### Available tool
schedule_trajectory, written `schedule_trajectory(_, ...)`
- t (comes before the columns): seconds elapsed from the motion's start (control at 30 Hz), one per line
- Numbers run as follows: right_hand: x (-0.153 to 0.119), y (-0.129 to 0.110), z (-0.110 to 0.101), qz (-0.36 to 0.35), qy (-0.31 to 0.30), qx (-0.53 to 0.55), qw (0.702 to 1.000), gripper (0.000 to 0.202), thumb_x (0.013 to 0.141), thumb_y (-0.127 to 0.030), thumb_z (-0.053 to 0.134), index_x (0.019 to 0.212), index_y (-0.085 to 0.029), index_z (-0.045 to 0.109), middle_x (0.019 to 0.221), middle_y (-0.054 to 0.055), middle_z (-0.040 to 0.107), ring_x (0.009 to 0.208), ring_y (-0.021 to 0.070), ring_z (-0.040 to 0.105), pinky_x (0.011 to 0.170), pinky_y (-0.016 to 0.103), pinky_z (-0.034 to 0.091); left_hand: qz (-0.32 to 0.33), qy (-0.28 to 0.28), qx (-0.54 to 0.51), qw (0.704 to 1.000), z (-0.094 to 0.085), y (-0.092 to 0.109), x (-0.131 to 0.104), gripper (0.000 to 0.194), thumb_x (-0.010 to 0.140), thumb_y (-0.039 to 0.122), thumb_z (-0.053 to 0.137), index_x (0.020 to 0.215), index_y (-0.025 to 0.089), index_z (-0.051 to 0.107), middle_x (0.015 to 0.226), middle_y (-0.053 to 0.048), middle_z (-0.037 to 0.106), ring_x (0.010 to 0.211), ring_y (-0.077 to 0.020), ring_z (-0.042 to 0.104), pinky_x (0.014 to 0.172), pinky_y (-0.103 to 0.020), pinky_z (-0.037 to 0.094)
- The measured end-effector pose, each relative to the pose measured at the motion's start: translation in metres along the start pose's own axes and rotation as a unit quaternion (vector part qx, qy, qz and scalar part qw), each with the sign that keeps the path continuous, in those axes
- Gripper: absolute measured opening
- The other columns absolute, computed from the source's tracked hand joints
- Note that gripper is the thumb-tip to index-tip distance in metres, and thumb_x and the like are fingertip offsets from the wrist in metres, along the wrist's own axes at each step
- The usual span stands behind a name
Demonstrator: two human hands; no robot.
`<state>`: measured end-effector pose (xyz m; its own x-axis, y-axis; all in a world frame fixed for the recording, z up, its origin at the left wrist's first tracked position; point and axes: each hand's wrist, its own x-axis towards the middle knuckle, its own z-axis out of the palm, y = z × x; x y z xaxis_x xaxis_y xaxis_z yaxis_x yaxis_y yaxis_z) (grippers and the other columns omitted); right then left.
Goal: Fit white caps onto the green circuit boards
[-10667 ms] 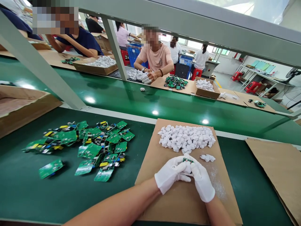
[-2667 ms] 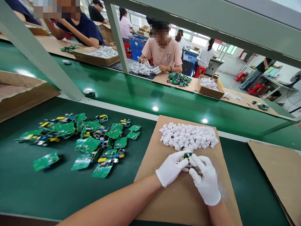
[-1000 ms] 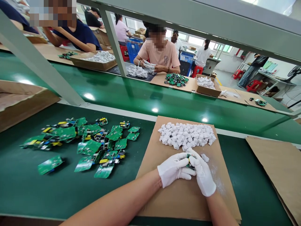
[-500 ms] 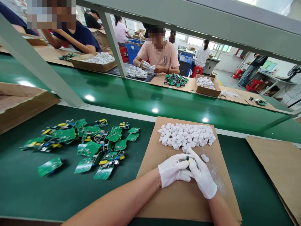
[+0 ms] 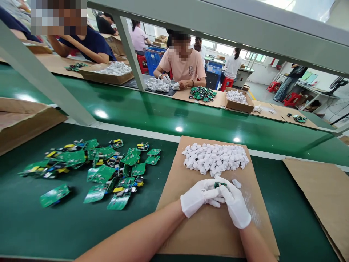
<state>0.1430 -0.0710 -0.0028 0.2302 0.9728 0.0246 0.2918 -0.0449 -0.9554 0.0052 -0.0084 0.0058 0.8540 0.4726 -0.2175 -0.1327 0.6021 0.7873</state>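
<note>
Both hands wear white gloves and meet over a brown cardboard sheet (image 5: 218, 236). Between their fingertips is a small green circuit board (image 5: 220, 185), partly hidden by the fingers. My left hand (image 5: 197, 197) grips it from the left, and my right hand (image 5: 235, 203) has its thumb and fingers on it from the right. Just beyond the hands lies a heap of white wrapped pieces (image 5: 215, 158). One separate white piece (image 5: 236, 183) rests beside my right fingers. To the left, a spread of green circuit boards with yellow and black parts (image 5: 103, 173) covers part of the dark green table.
An open cardboard box (image 5: 27, 123) stands at the left, and more cardboard (image 5: 319, 193) lies at the right. A slanting metal post (image 5: 51, 76) and an overhead beam (image 5: 231, 32) cross the view. Across the green belt (image 5: 163, 112), a person (image 5: 184, 69) handles white pieces.
The board between my hands has turned, and more of its green face shows. My fingers have shifted around it. Across the belt, the person's hands have lowered and moved apart.
</note>
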Motion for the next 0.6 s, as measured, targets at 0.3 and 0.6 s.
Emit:
schedule_trajectory(0.3,-0.001,0.007,0.000,0.021,-0.055,0.041,0.997,0.038,0.090,-0.038,0.036,0.116,-0.020,0.058,0.097,0.005,0.069,0.085,0.0207,0.064,0.078,0.035,0.051,0.040,0.085,0.041,0.995,0.005,-0.006,0.005,0.038,0.063,0.033,0.071,0.094,0.013,0.062,0.071,-0.004,0.062,0.060,-0.0123,0.059,0.048,-0.019,0.044)
schedule_trajectory(0.6,0.001,0.002,0.002,0.006,-0.011,0.029,1.000,0.041,0.088,-0.045,0.041,0.112,-0.020,0.060,0.115,0.007,0.063,0.110,0.0231,0.054,0.097,0.037,0.041,-0.028,0.029,-0.061,0.997,0.001,0.003,0.002,0.040,0.068,0.038,0.067,0.099,0.015,0.060,0.090,-0.012,0.065,0.079,-0.0196,0.064,0.065,-0.026,0.048)
